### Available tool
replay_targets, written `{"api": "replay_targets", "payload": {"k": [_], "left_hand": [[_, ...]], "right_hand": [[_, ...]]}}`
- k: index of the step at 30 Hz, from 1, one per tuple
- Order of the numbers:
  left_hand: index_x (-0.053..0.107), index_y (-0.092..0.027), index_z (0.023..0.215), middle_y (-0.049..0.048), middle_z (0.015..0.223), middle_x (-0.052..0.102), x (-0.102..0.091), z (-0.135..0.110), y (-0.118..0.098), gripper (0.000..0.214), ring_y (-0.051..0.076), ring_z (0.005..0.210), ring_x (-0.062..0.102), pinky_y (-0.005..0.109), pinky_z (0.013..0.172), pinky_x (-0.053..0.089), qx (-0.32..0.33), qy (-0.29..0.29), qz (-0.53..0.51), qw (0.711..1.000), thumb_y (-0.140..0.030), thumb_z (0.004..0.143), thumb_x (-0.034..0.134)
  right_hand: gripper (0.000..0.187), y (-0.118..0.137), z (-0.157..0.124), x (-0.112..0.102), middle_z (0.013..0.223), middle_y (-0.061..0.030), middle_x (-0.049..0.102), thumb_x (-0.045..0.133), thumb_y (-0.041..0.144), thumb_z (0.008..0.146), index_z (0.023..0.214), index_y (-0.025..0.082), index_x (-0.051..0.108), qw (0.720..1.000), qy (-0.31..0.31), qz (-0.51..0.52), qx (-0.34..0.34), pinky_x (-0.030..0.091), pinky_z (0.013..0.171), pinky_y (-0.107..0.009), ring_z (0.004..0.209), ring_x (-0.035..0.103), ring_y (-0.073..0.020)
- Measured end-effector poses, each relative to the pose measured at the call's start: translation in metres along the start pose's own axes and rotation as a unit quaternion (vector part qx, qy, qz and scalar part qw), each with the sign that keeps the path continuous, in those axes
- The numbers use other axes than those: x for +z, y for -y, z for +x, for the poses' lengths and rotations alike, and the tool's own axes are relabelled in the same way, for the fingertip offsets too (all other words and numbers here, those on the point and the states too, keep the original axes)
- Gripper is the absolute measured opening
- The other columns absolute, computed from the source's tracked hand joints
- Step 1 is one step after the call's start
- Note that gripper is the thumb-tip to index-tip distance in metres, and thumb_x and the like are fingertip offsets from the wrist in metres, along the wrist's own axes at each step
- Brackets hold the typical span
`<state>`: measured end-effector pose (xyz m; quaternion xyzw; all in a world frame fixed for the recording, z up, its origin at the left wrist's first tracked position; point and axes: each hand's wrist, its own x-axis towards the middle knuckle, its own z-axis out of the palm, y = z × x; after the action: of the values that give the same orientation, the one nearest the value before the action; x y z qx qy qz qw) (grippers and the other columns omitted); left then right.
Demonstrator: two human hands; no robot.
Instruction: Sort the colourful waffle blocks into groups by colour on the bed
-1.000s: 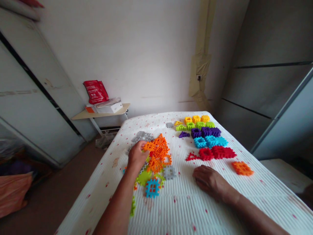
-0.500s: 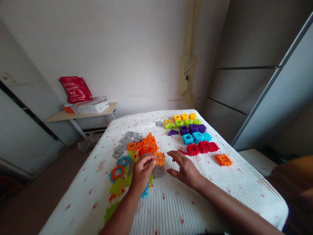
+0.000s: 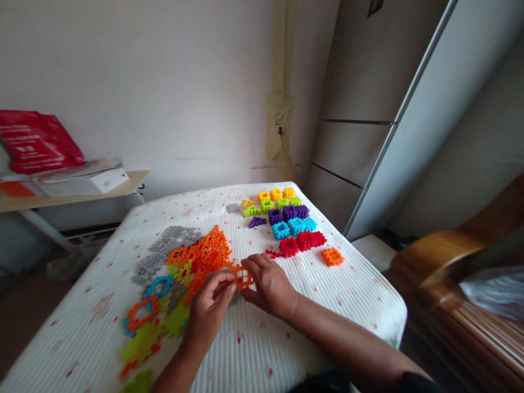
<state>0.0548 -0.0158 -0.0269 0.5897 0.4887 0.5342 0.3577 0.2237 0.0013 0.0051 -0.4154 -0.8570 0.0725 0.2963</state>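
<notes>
Between my two hands is a flat orange interlocking tile [image 3: 244, 277] with window-like openings and a notched edge. Its left edge is pinched by the thumb and fingers of my left hand [image 3: 212, 305]. My right hand [image 3: 272, 286] closes on the tile's right side, with the thumb below and the fingers above. Just beyond my left hand lies a heap of orange tiles [image 3: 210, 248]. Grey tiles [image 3: 164, 248] are spread behind it to the left. Lime-green tiles [image 3: 141, 343] and a blue frame tile [image 3: 159, 286] lie left of my left hand.
Sorted stacks stand at the right: yellow [image 3: 276, 194], green [image 3: 282, 203], purple [image 3: 295, 212], blue [image 3: 302, 225], red [image 3: 310, 240] and orange [image 3: 332, 257]. They rest on a white quilted cover [image 3: 249, 349]. A side table [image 3: 137, 180] stands left, a wooden chair [image 3: 434, 245] right.
My right hand has come in to the orange tile and closed on its right side; before, it was apart and open. The view has turned right, so the surroundings appear further left.
</notes>
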Motion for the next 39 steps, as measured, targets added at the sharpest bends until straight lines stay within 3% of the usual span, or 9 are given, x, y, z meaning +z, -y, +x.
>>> {"api": "replay_targets", "payload": {"k": [3,6,11,15,20,26,31,35,39], "left_hand": [[0.064,-0.019,0.092,0.0071,0.099,0.064,-0.005,-0.001,0.004,0.021,0.019,0.093,0.063,0.031,0.083,0.052,0.060,0.017,0.047,0.997,-0.034,0.078,0.058],[0.065,-0.020,0.092,0.0070,0.103,0.062,-0.010,0.001,0.008,0.019,0.019,0.096,0.061,0.031,0.086,0.051,0.104,0.013,0.077,0.992,-0.031,0.080,0.056],[0.066,-0.020,0.087,0.0066,0.099,0.062,-0.011,0.004,0.008,0.017,0.018,0.094,0.062,0.031,0.083,0.053,0.123,0.001,0.092,0.988,-0.031,0.080,0.056],[0.067,-0.021,0.083,0.0065,0.095,0.063,-0.008,0.005,0.005,0.016,0.019,0.091,0.063,0.030,0.079,0.055,0.120,0.002,0.083,0.989,-0.033,0.078,0.057],[0.068,-0.023,0.083,0.0059,0.095,0.064,-0.010,0.007,0.007,0.015,0.019,0.091,0.063,0.031,0.080,0.055,0.131,-0.007,0.101,0.986,-0.032,0.077,0.057],[0.067,-0.022,0.085,0.0056,0.098,0.063,-0.013,0.006,0.012,0.015,0.019,0.093,0.061,0.031,0.083,0.052,0.131,-0.004,0.103,0.986,-0.030,0.079,0.056],[0.066,-0.020,0.085,0.0064,0.097,0.061,-0.011,0.004,0.008,0.014,0.019,0.093,0.061,0.032,0.084,0.052,0.119,-0.012,0.080,0.990,-0.026,0.080,0.055],[0.064,-0.020,0.082,0.0058,0.092,0.060,-0.014,0.006,-0.003,0.012,0.017,0.088,0.061,0.032,0.080,0.053,0.111,-0.059,0.062,0.990,-0.026,0.080,0.054],[0.063,-0.019,0.083,0.0055,0.095,0.061,-0.032,0.013,-0.015,0.014,0.018,0.087,0.062,0.030,0.077,0.053,0.077,-0.158,0.024,0.984,-0.031,0.077,0.057]], "right_hand": [[0.050,-0.014,-0.005,-0.020,0.113,-0.0125,0.058,0.065,0.021,0.071,0.119,0.014,0.052,1.000,0.024,-0.004,-0.015,0.042,0.093,-0.038,0.104,0.053,-0.0238],[0.052,-0.042,-0.023,-0.058,0.119,-0.0113,0.057,0.064,0.017,0.069,0.120,0.016,0.052,0.998,0.052,-0.016,-0.023,0.042,0.093,-0.037,0.109,0.052,-0.0230],[0.053,-0.101,-0.064,-0.128,0.116,-0.0080,0.061,0.059,0.008,0.065,0.117,0.020,0.057,0.991,0.082,-0.091,0.051,0.043,0.092,-0.039,0.107,0.054,-0.0226],[0.049,-0.135,-0.086,-0.155,0.112,-0.0067,0.063,0.058,0.005,0.063,0.110,0.020,0.061,0.981,0.114,-0.122,0.104,0.044,0.091,-0.040,0.100,0.057,-0.0215],[0.052,-0.153,-0.091,-0.157,0.114,-0.0042,0.063,0.057,0.005,0.064,0.112,0.024,0.062,0.979,0.143,-0.096,0.112,0.046,0.092,-0.038,0.102,0.058,-0.0199],[0.043,-0.146,-0.085,-0.159,0.115,-0.0027,0.062,0.063,0.022,0.071,0.113,0.026,0.062,0.984,0.138,-0.014,0.110,0.049,0.091,-0.036,0.103,0.058,-0.0196],[0.037,-0.161,-0.093,-0.147,0.111,-0.0055,0.065,0.060,0.026,0.073,0.109,0.023,0.064,0.982,0.142,-0.016,0.121,0.051,0.087,-0.035,0.098,0.062,-0.0206],[0.044,-0.189,-0.105,-0.131,0.115,-0.0097,0.064,0.059,0.022,0.070,0.113,0.020,0.062,0.979,0.145,-0.054,0.133,0.051,0.089,-0.038,0.099,0.063,-0.0240],[0.066,-0.206,-0.116,-0.128,0.121,-0.0124,0.060,0.059,0.018,0.064,0.129,0.021,0.050,0.981,0.124,-0.084,0.125,0.055,0.081,-0.040,0.102,0.062,-0.0281]]}}
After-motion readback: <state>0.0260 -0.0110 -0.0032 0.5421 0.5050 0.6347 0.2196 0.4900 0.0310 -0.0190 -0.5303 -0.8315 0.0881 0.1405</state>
